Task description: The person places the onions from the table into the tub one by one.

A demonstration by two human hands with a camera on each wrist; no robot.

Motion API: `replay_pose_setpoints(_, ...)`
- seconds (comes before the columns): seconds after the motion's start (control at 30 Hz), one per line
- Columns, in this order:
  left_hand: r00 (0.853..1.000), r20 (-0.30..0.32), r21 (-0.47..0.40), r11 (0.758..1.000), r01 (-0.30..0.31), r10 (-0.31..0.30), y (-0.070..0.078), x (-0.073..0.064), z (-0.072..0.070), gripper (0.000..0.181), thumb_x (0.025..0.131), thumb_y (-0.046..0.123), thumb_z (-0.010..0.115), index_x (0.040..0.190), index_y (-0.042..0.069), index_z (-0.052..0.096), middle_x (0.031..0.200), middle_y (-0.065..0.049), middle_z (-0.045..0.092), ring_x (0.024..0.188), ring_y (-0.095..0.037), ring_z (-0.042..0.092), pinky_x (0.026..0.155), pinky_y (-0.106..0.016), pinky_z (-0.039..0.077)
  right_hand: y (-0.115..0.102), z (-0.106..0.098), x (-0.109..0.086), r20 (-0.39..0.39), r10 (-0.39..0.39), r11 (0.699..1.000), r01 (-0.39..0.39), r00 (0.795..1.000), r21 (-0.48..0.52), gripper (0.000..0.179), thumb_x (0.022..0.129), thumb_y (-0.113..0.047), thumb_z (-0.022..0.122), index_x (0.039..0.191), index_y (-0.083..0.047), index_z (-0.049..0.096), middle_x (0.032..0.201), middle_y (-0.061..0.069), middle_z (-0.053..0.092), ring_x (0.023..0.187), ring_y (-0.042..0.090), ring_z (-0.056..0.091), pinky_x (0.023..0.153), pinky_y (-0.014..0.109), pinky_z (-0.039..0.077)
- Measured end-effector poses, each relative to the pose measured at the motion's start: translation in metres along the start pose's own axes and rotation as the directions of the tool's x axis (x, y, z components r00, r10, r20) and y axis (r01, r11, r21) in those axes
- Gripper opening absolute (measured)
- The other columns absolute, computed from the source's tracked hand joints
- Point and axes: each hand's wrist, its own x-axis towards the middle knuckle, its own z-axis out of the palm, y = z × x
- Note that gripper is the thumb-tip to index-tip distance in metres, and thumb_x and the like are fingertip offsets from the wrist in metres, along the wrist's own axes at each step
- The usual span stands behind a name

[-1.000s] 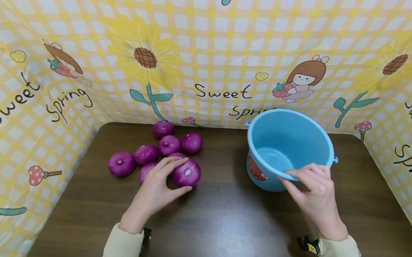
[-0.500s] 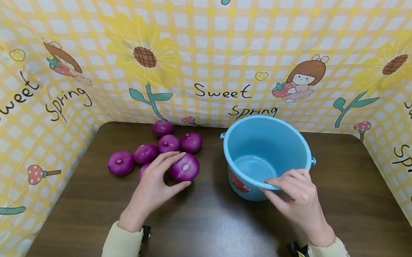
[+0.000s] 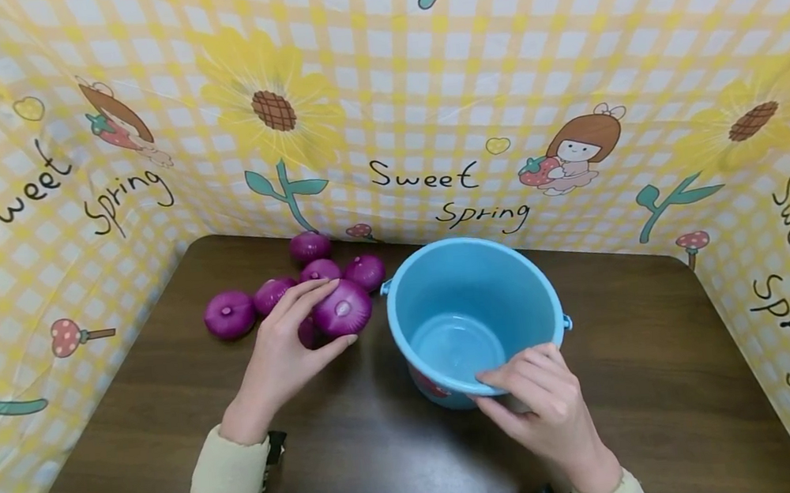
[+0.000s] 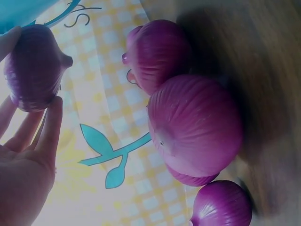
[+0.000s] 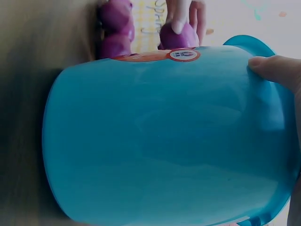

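Observation:
My left hand [image 3: 277, 361] grips a purple onion [image 3: 344, 308] between thumb and fingers. In the left wrist view, the held onion [image 4: 35, 68] is raised off the table, its stem end facing the other onions [image 4: 195, 125]. With thumb and fingers my right hand [image 3: 542, 407] pinches the near rim of a light blue bucket [image 3: 469, 271]. The bucket is upright, just right of the held onion, and its inside shows no contents. In the right wrist view the thumb [image 5: 275, 70] presses on the outside of the bucket [image 5: 160, 141] close to its rim.
Several more purple onions [image 3: 230, 315] lie grouped on the brown wooden table [image 3: 134, 430], behind and left of my left hand, which partly hides some. A yellow checked cloth [image 3: 378, 65] with printed flowers rises behind the table and along both sides.
The bucket has moved left and toward me with my right hand on its rim, and is now close to the onions. My left hand has lifted the onion slightly, moving a little left.

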Motion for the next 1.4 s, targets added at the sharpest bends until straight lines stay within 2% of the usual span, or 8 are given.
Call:
replay_pose_setpoints(0.13, 0.999, -0.047, -0.013, 1.000, 0.003, -0.003, -0.001, 0.002, -0.002, 0.078, 0.069, 0.017, 0.097, 0.139, 0.014, 0.064, 0.139, -0.004, 0.058, 0.127, -0.024, 0.054, 0.102, -0.046, 0.049, -0.007, 0.003, 0.004, -0.017, -0.024, 0.999, 0.025, 1.000, 0.045, 0.021, 0.089, -0.026, 0.082, 0.090, -0.005, 0.078, 0.079, 0.001, 0.072, 0.068, 0.017, 0.063, 0.070, 0.034, 0.041)
replay_pose_setpoints(0.27, 0.996, -0.086, -0.023, 1.000, 0.005, -0.007, -0.001, 0.005, -0.002, 0.078, 0.068, 0.015, 0.098, 0.139, 0.015, 0.064, 0.139, -0.004, 0.059, 0.127, -0.024, 0.054, 0.102, -0.045, 0.050, -0.008, 0.005, 0.006, -0.065, -0.032, 0.999, 0.034, 0.997, 0.025, 0.028, 0.087, -0.034, 0.083, 0.086, -0.006, 0.077, 0.078, 0.002, 0.071, 0.070, 0.022, 0.063, 0.072, 0.036, 0.040)
replay_pose_setpoints(0.47, 0.993, -0.119, -0.037, 0.999, -0.001, -0.003, 0.001, 0.006, -0.003, 0.078, 0.068, 0.015, 0.098, 0.139, 0.015, 0.064, 0.140, -0.003, 0.058, 0.127, -0.024, 0.054, 0.104, -0.039, 0.048, 0.009, 0.006, 0.005, -0.188, -0.021, 0.998, 0.008, 0.982, -0.070, 0.047, 0.090, -0.049, 0.074, 0.078, -0.003, 0.075, 0.077, 0.008, 0.071, 0.074, 0.034, 0.063, 0.079, 0.043, 0.040)
replay_pose_setpoints(0.67, 0.991, -0.131, -0.053, 0.998, -0.021, 0.014, 0.003, 0.006, -0.003, 0.079, 0.068, 0.017, 0.097, 0.140, 0.014, 0.064, 0.140, -0.007, 0.058, 0.128, -0.022, 0.054, 0.105, -0.032, 0.045, 0.029, 0.010, -0.007, -0.254, 0.018, 0.998, -0.032, 0.967, -0.054, 0.059, 0.090, -0.057, 0.067, 0.077, 0.000, 0.075, 0.079, 0.013, 0.071, 0.078, 0.039, 0.062, 0.088, 0.045, 0.045)
replay_pose_setpoints(0.87, 0.988, -0.152, -0.073, 0.996, -0.049, 0.038, 0.006, 0.009, -0.003, 0.079, 0.067, 0.014, 0.098, 0.139, 0.014, 0.064, 0.139, -0.009, 0.059, 0.126, -0.023, 0.055, 0.104, -0.028, 0.045, 0.037, 0.021, -0.009, -0.367, -0.012, 0.999, -0.008, 0.930, -0.054, 0.063, 0.092, -0.057, 0.061, 0.067, 0.000, 0.070, 0.073, 0.016, 0.070, 0.073, 0.040, 0.062, 0.091, 0.051, 0.048)
replay_pose_setpoints(1.07, 0.987, -0.152, -0.073, 0.996, -0.056, 0.044, 0.009, 0.011, -0.003, 0.079, 0.067, 0.014, 0.098, 0.139, 0.013, 0.064, 0.141, -0.003, 0.058, 0.126, -0.023, 0.055, 0.103, -0.027, 0.046, 0.038, 0.026, -0.009, -0.462, -0.003, 0.998, -0.026, 0.887, -0.058, 0.064, 0.092, -0.056, 0.060, 0.060, 0.000, 0.064, 0.068, 0.017, 0.067, 0.071, 0.041, 0.061, 0.088, 0.053, 0.049)
replay_pose_setpoints(1.2, 0.985, -0.166, -0.069, 0.996, -0.060, 0.048, 0.012, 0.013, -0.005, 0.079, 0.067, 0.014, 0.098, 0.138, 0.013, 0.065, 0.140, -0.004, 0.059, 0.126, -0.023, 0.055, 0.105, -0.031, 0.045, 0.038, 0.027, -0.009, -0.479, 0.012, 0.998, -0.038, 0.878, -0.046, 0.065, 0.092, -0.057, 0.060, 0.059, -0.001, 0.062, 0.066, 0.018, 0.066, 0.069, 0.040, 0.061, 0.088, 0.052, 0.049)
replay_pose_setpoints(1.4, 0.977, -0.203, -0.087, 0.993, -0.080, 0.060, 0.017, 0.015, -0.007, 0.080, 0.064, 0.012, 0.099, 0.137, 0.012, 0.066, 0.138, -0.008, 0.060, 0.124, -0.024, 0.056, 0.102, -0.027, 0.046, 0.039, 0.029, -0.008, -0.485, 0.016, 0.999, -0.036, 0.874, -0.032, 0.065, 0.091, -0.056, 0.060, 0.057, 0.000, 0.061, 0.063, 0.016, 0.064, 0.065, 0.038, 0.059, 0.088, 0.051, 0.050)
